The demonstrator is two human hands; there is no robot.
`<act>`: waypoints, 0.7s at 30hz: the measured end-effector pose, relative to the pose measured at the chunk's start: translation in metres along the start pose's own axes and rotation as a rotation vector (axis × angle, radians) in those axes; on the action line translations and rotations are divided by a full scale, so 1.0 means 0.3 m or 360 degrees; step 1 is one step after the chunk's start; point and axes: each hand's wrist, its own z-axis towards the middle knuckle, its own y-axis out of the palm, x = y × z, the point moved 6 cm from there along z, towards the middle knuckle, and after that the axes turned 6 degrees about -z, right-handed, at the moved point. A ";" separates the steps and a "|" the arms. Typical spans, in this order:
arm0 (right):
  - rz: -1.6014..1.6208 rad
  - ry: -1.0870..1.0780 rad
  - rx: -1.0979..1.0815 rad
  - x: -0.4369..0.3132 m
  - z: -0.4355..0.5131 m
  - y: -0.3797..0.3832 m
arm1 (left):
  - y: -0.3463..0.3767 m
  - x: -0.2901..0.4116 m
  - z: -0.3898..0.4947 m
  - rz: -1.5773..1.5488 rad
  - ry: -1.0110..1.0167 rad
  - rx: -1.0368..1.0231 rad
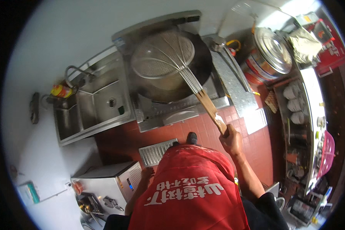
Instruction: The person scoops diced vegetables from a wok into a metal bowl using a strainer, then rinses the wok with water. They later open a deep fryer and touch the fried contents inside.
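A wooden handle (211,110) is gripped near its end by my right hand (232,141). It belongs to a large round wire-mesh skimmer (158,61), whose basket lies over a big dark wok (172,93) on the stainless stove (182,113). Pale contents show in the wok under the mesh, too hazy to make out. My left hand (147,173) hangs low beside the red apron (187,184), near a white appliance; its fingers look loosely bent, and no object shows in them.
Left of the stove is a steel double sink (103,100) with a curved faucet (72,73). To the right stand a stone counter (235,83), a large lidded pot (273,51) and shelves with stacked bowls (294,105). A metal floor grate (156,152) and the white appliance (115,184) lie below.
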 end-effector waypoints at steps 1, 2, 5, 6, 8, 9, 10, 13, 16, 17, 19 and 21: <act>0.0014 0.0004 0.0009 -0.008 -0.005 -0.022 | 0.014 -0.042 0.012 -0.0542 -0.0250 0.0075; -0.0006 -0.0019 0.0069 -0.012 0.002 -0.043 | 0.026 -0.049 0.053 -0.0138 -0.0338 0.0049; 0.0021 -0.0028 0.0066 0.036 0.029 -0.034 | 0.071 0.108 0.135 0.0020 -0.0138 -0.0008; -0.0042 -0.0006 0.0020 0.070 0.060 -0.016 | 0.102 0.211 0.172 0.0555 0.0183 -0.0079; -0.0164 -0.0037 0.0024 0.126 0.109 -0.016 | 0.205 0.488 0.162 0.0545 0.0346 0.0121; -0.0241 0.0006 -0.0017 0.129 0.134 -0.036 | 0.270 0.635 0.139 0.0634 0.0322 0.0129; -0.0164 -0.0033 -0.0046 0.152 0.149 -0.048 | 0.338 0.756 0.135 0.0543 0.0507 0.0098; 0.0040 -0.0089 -0.0345 0.231 0.194 -0.082 | 0.577 1.126 0.105 0.0322 0.0735 -0.0072; 0.0559 -0.0275 -0.0446 0.299 0.305 -0.140 | 0.871 1.376 0.193 0.0209 0.0946 -0.0183; 0.0771 -0.0299 -0.0535 0.299 0.353 -0.181 | 0.992 1.389 0.289 0.0182 0.1134 -0.0209; 0.1169 -0.0202 -0.0780 0.341 0.444 -0.249 | 1.250 1.502 0.422 -0.0322 0.0874 -0.0423; 0.1214 -0.0096 -0.1048 0.409 0.518 -0.296 | 1.485 1.538 0.596 -0.0827 0.0525 -0.0592</act>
